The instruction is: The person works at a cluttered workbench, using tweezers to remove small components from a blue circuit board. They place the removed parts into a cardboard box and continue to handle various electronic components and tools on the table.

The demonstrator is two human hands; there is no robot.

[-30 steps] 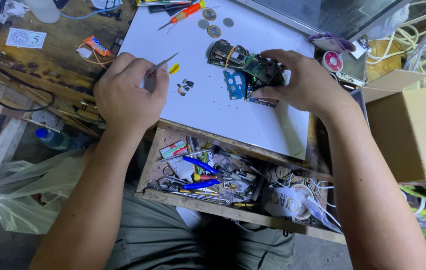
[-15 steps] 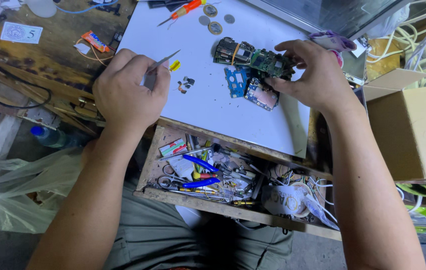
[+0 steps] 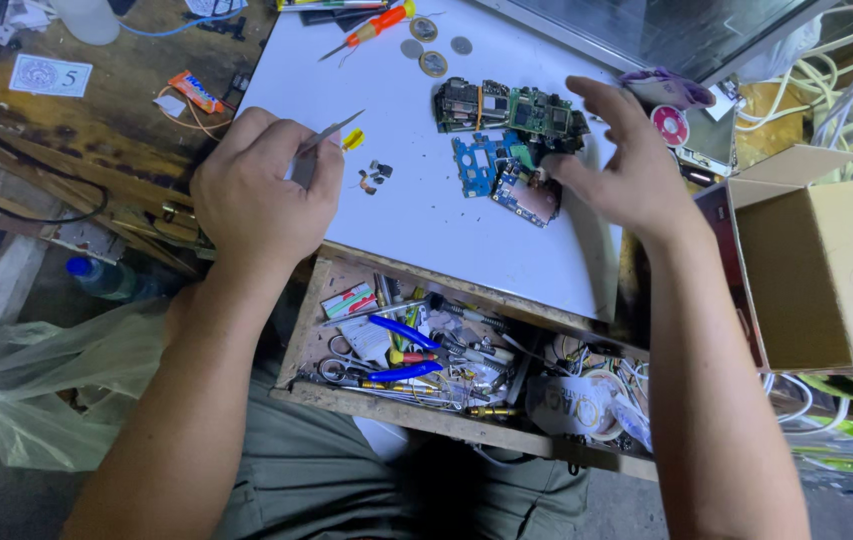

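Green and blue circuit boards (image 3: 506,140), about four, sit at 12 o'clock on the white work mat (image 3: 426,230), with three round coins (image 3: 433,45) beyond. Left hand (image 3: 266,190) pinches slim metal tweezers (image 3: 331,133); right hand (image 3: 616,165) has fingers spread wide, fingertips on the boards.

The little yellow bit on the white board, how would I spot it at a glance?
Start at the white board on the bench. Find the left hand holding metal tweezers; the yellow bit lies right at their tip. It is the only bright yellow speck there; the small parts beside it are dark.
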